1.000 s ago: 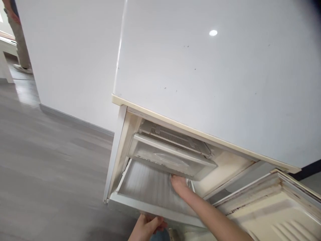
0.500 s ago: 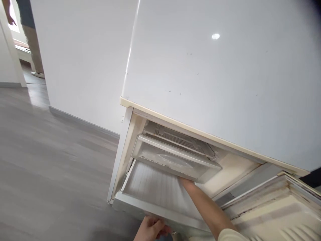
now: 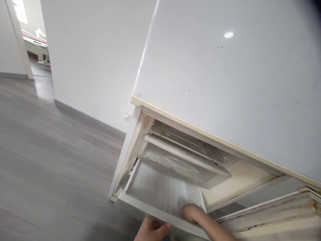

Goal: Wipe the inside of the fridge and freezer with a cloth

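Note:
A pale drawer [image 3: 155, 187] is pulled partway out of the open white freezer cabinet [image 3: 213, 130]. My left hand [image 3: 152, 230] grips the lower edge of its front panel, with thumb and fingers curled. Inside the drawer, near its front right, is my right hand [image 3: 190, 212], bent downward; its fingers are hidden behind the wrist and front panel. I cannot see whether it holds anything. Above them sits another translucent drawer [image 3: 183, 164], pushed further in, with a ribbed shelf [image 3: 188, 140] over it.
The freezer door [image 3: 273, 217] stands open at the lower right, with dirty marks along its edge. Grey wood-look floor [image 3: 57, 160] spreads to the left. A white wall [image 3: 95, 60] with a socket [image 3: 127, 117] stands behind, and a doorway opens at the upper left.
My right hand has come forward from the back of the drawer to near its front. My left hand stays at the front panel. A person in the doorway has gone from view.

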`<state>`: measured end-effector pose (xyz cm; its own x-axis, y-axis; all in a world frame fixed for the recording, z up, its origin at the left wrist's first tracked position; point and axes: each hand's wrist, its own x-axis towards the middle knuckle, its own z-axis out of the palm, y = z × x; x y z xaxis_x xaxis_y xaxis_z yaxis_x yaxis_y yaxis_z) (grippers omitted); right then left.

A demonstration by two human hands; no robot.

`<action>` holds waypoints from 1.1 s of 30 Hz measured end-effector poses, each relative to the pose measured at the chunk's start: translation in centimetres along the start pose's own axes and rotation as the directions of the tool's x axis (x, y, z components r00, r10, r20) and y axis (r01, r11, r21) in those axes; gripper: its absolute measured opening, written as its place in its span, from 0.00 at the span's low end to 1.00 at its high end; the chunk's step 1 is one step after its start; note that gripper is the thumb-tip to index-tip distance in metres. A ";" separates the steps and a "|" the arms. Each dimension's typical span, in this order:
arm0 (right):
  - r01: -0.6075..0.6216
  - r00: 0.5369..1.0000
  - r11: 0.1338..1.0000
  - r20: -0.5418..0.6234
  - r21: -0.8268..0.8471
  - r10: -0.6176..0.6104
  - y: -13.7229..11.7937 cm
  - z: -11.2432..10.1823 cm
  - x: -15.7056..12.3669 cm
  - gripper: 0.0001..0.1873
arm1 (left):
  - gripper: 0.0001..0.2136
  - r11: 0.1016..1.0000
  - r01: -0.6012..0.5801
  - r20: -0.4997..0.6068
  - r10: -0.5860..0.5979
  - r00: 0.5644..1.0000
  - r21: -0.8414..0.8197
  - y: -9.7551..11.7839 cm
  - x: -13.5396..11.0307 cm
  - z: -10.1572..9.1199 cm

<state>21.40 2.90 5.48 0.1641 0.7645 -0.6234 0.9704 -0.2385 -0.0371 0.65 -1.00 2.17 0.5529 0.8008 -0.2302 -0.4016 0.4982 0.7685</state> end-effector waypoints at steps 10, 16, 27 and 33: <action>0.013 0.922 0.824 0.312 0.567 -0.229 -4.9 -3.3 -2.7 0.18 | 0.27 0.998 -0.034 0.098 0.029 0.995 0.054 -0.8 0.7 -0.4; -0.006 0.884 0.548 0.261 0.836 -0.388 -13.6 -4.4 -2.0 0.17 | 0.31 0.972 0.034 0.045 -0.045 0.998 0.233 -0.9 0.9 -0.8; -0.015 0.992 0.817 0.113 0.576 -0.061 2.2 -4.6 -7.3 0.09 | 0.30 0.968 0.045 -0.003 -0.046 0.999 0.248 -1.2 0.6 -0.9; 0.130 0.962 0.653 0.065 0.746 -0.266 -4.0 -6.1 -7.5 0.20 | 0.31 0.940 0.092 -0.026 -0.089 0.996 0.328 0.3 0.2 -0.2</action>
<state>17.36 1.76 15.10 -0.1117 0.7599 -0.6404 0.5234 -0.5028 -0.6879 0.48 -0.65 2.29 0.5674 0.7617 -0.3129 -0.0874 0.4335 0.8969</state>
